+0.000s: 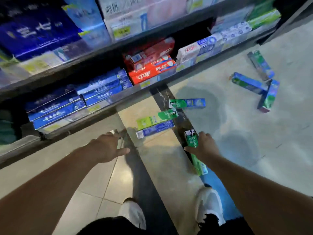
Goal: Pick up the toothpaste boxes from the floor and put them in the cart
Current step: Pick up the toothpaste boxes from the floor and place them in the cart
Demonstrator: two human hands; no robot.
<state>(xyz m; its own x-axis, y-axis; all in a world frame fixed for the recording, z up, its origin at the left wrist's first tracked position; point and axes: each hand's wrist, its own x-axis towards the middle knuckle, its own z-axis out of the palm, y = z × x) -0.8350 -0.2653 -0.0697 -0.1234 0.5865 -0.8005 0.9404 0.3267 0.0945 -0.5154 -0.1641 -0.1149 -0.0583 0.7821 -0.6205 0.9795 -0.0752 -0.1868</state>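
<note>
Head view, left to right: shelves (pixel 67 92) of boxed goods fill the far left. Left hand (pixel 108 146) reaches toward the floor (pixel 237 141), fingers spread, its grip apart and holding nothing. Just beyond lie a blue box (pixel 155 129), two green boxes (pixel 157 118) and (pixel 187 103). Right hand (pixel 203 146) has its grip clamped on a green toothpaste box (pixel 192 141). Three more boxes (pixel 255 80) lie far right.
</note>
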